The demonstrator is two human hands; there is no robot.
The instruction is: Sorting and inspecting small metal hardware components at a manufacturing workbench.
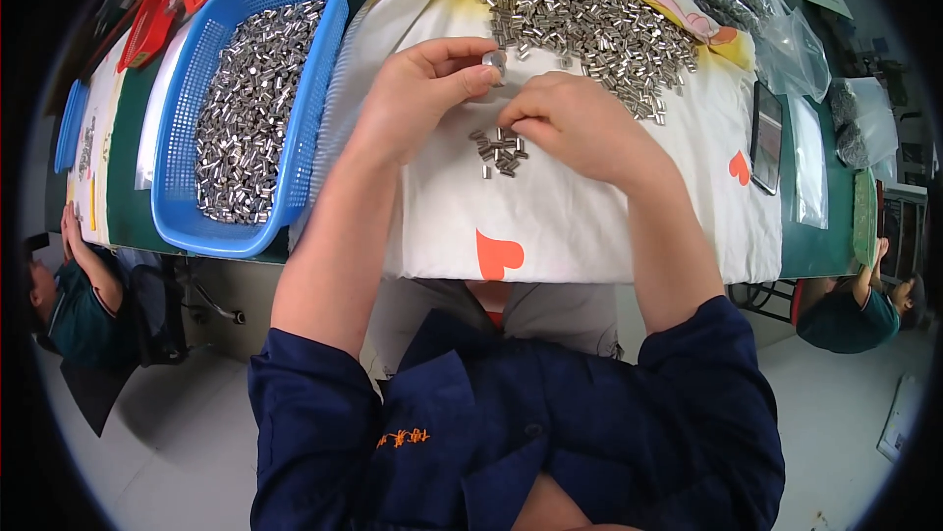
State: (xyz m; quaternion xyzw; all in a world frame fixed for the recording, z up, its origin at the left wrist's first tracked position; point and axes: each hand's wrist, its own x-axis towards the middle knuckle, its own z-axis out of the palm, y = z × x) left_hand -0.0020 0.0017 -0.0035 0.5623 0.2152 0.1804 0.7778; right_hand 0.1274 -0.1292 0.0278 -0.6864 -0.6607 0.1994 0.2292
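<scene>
Your left hand grasps a shiny metal piece between thumb and fingers, near the large pile of metal cylinders. Your right hand curls beside a small cluster of cylinders; I can't tell whether it grips one.

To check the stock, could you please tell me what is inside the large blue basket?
The large blue basket holds many small silvery metal cylinders; the ones beneath the top layer cannot be seen, being covered.
</scene>
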